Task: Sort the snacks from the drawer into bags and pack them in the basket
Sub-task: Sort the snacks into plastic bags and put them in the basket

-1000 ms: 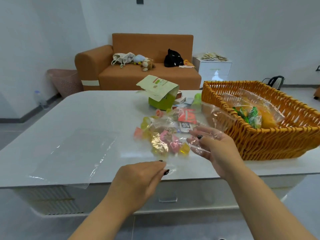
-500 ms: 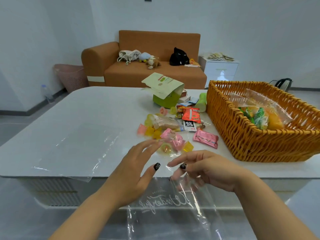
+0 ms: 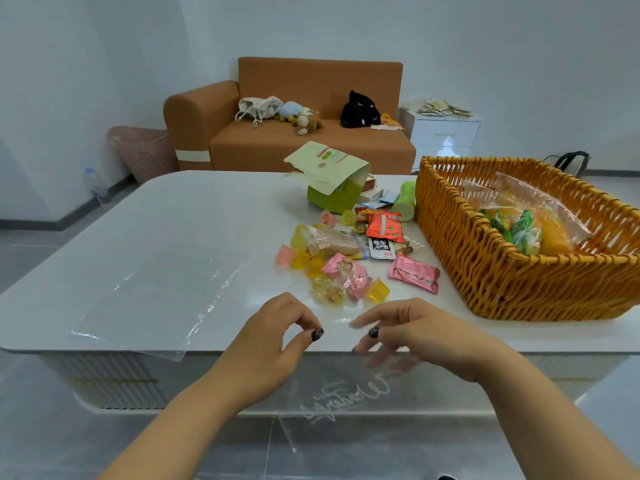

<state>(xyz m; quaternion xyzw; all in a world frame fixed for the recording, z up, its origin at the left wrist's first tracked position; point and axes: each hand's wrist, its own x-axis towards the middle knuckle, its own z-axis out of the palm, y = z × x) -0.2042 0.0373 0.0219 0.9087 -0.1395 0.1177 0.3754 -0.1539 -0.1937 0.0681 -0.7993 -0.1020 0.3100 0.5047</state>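
A clear bag [image 3: 346, 407] with white script lettering hangs below both hands.

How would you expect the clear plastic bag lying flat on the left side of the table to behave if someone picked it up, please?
The clear plastic bag looks thin and wrinkled, so it would probably flop and sag rather than hold its shape. It appears empty, so it is likely very light and could drift or slide on the glossy table. One corner already overhangs the table edge, so a nudge might send it off.

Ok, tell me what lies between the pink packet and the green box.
Head view: the red packet and a black-and-white sachet lie between the pink packet and green box.
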